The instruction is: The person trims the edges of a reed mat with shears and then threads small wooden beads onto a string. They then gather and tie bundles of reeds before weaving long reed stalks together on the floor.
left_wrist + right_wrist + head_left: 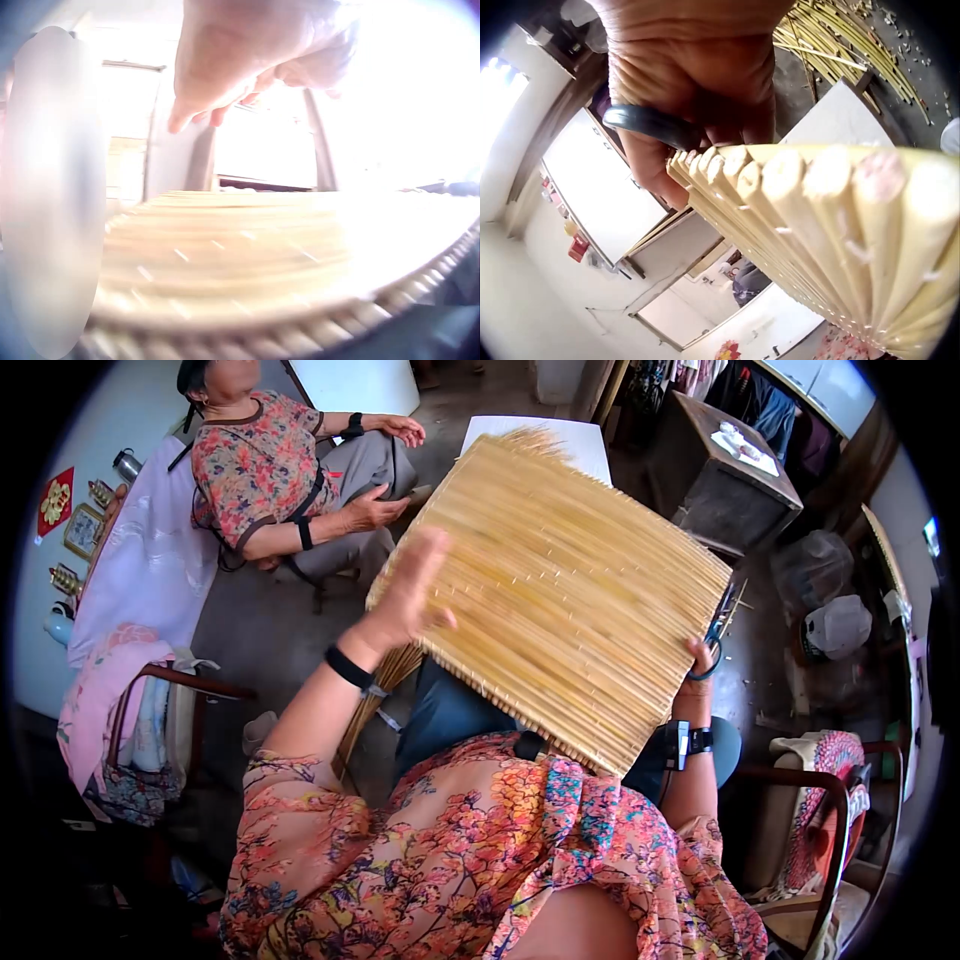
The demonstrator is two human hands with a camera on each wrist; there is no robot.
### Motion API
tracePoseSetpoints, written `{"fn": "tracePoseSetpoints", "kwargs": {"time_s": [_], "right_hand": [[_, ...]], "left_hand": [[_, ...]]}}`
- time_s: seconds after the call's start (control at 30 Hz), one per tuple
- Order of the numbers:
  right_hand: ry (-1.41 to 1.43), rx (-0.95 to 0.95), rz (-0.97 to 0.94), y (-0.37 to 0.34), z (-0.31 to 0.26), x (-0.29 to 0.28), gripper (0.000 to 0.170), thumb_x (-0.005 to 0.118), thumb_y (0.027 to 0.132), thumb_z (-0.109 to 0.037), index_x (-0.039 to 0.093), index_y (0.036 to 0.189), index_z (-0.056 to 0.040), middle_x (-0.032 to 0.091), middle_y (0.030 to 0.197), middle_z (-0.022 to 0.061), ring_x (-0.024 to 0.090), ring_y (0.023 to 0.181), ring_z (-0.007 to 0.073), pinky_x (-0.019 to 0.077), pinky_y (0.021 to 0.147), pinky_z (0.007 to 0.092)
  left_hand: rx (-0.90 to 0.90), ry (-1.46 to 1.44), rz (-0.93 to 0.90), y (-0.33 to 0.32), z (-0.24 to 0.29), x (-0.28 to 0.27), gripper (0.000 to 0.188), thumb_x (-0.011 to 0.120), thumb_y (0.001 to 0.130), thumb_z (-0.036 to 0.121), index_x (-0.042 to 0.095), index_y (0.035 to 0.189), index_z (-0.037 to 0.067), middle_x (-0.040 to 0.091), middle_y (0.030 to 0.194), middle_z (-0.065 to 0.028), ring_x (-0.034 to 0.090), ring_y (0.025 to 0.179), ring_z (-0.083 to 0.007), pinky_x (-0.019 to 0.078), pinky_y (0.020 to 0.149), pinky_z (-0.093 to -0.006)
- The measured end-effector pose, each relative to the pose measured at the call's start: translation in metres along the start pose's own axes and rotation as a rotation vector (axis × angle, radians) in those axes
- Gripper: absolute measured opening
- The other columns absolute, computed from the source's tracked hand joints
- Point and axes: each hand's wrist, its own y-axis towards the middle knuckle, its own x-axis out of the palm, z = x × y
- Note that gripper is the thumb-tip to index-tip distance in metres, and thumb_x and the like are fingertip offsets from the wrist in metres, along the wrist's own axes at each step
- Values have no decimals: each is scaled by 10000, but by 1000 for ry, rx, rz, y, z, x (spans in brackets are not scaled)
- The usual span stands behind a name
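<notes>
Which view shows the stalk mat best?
The head view: nearly the whole stalk mat shows. Left wrist gives its surface blurred, partly overexposed; right wrist, its stalk ends close up.

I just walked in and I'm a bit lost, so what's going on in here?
A person in a floral top is handling a flat mat of stalks stitched side by side. Their right hand grips its edge, with a dark scissor handle looped at the fingers. Their left hand, blurred, is raised above the mat with nothing in it. A second person sits opposite, and loose stalks lie on the floor.
</notes>
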Motion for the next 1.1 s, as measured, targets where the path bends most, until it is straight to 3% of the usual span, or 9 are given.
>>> {"fn": "tracePoseSetpoints", "kwargs": {"time_s": [0.1,0.13,0.23,0.33,0.47,0.53,0.67,0.9,1.1], "right_hand": [[-23,74,-69,6,5,-7,544,625,697,-228,491,1178,-13,594,1060,142,601,918,278,521,789,400],[-28,92,-67,11,9,-10,538,622,704,-232,491,1178,-13,593,1060,146,601,919,278,520,792,396],[-64,76,-30,9,12,1,543,617,703,-236,487,1179,-8,594,1053,149,601,916,281,519,793,402],[-104,137,-141,18,7,6,575,605,690,-252,471,1188,3,589,1050,165,601,910,292,519,789,405],[-144,97,33,7,1,13,635,588,688,-268,423,1232,14,555,1101,170,580,948,300,507,808,416],[-128,70,-27,9,-5,24,439,580,683,-237,551,1075,-44,594,995,102,583,897,236,498,783,362],[-147,75,23,-1,-13,36,526,589,691,-240,488,1157,-19,577,1049,137,583,923,272,501,794,393],[-167,45,-33,39,-3,-15,578,622,786,-433,503,1171,-18,600,1046,130,583,957,254,483,835,390],[-56,-11,89,20,-39,-47,368,551,852,-431,515,908,-70,528,856,37,523,863,152,434,733,292]], "left_hand": [[-612,121,67,-28,-63,-10,741,527,840,472,295,1317,-45,375,1301,-241,333,1246,-327,276,1019,-384],[-628,132,81,-43,-86,-3,741,527,840,472,295,1317,-45,375,1301,-241,333,1246,-327,276,1019,-384],[-1249,-566,-154,-67,-108,5,561,456,902,436,443,1233,-17,530,1181,-121,500,1085,-191,419,863,-314],[-1231,-1017,7,-79,-104,16,457,406,932,395,545,1115,0,593,1070,-107,572,961,-181,476,779,-319],[-1284,-1029,147,-76,-81,11,455,400,933,396,544,1114,5,595,1070,-113,587,936,-189,484,785,-328],[-1337,-1007,111,-79,-81,8,458,402,930,404,547,1115,10,598,1066,-110,584,954,-197,486,795,-341],[-1402,-1126,50,-89,-69,1,473,415,919,426,545,1121,19,602,1063,-106,583,962,-200,484,805,-344],[-1135,-1339,262,-95,-50,-9,281,594,851,231,559,1038,24,618,992,-88,598,899,-166,481,802,-310],[-1007,-1281,486,-71,-50,-3,261,571,868,215,559,1038,17,617,969,-65,589,871,-143,469,781,-278]]}}
